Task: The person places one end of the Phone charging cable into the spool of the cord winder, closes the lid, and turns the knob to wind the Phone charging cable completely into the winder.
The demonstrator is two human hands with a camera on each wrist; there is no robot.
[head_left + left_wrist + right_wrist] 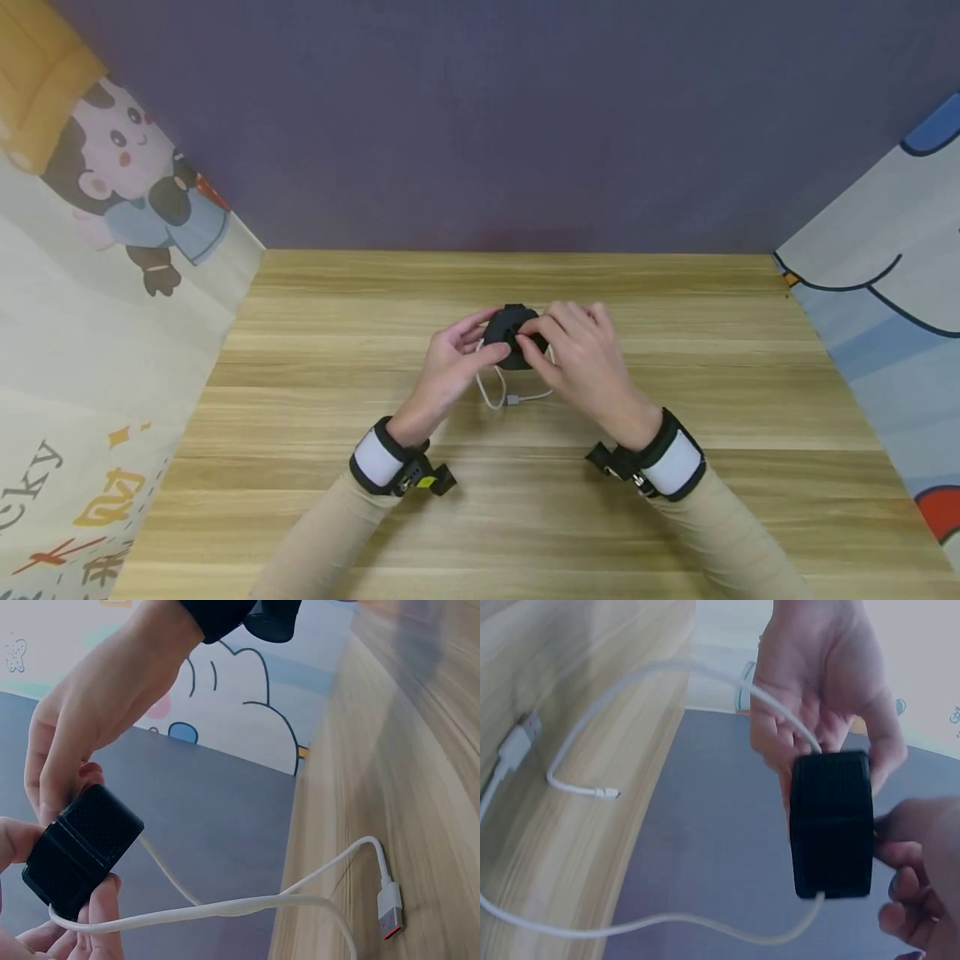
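A black, round cable winder is held up above the table between both hands. My left hand grips it from the left, thumb on the near face and fingers around its edge. At the middle of that face, my right hand pinches a small raised part with thumb and index finger. A white cable comes out of two sides of the winder and loops down. Its USB plug hangs near the tabletop, and a slim second connector shows in the right wrist view.
The wood-grain table stretches around the hands. A dark blue-grey panel stands behind it, with printed cartoon panels at the left and right. Both wrists wear strapped cameras.
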